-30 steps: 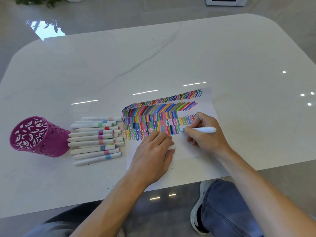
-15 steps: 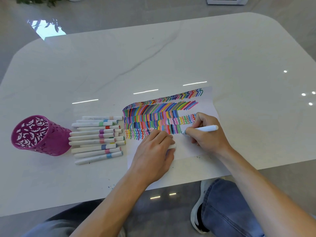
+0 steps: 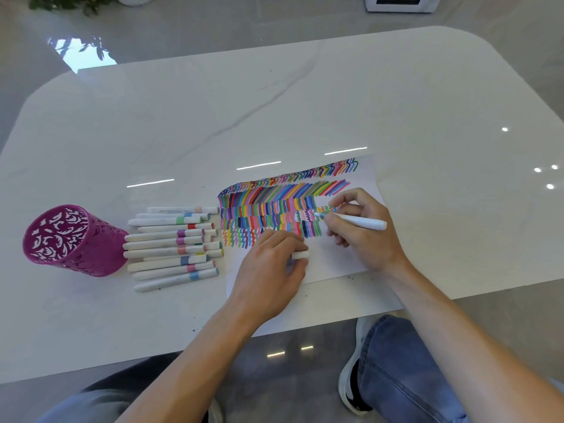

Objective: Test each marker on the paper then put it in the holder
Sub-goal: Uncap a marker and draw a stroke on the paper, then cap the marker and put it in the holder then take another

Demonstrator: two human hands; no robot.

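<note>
A sheet of paper [image 3: 341,257] covered with rows of coloured strokes lies near the table's front edge. My right hand [image 3: 363,233] grips a white marker [image 3: 363,221], its tip on the paper at the right end of the squiggle row. On the lower part of the sheet rests my left hand [image 3: 271,273], its fingers curled round a white marker cap [image 3: 300,255]. Left of the paper lies a pile of several capped white markers [image 3: 172,247]. The purple perforated holder [image 3: 65,239] stands at the far left, and no marker shows inside it.
The white marble table [image 3: 305,102] stretches far behind the paper. Its front edge runs just below my hands, and my knee in jeans [image 3: 406,370] and a shoe show beneath it. A white appliance [image 3: 399,3] and a plant [image 3: 73,1] stand on the floor beyond the table.
My right hand has moved the marker tip up and to the right along the paper, from the lower row to the squiggle row. The left hand has stayed put with the cap.
</note>
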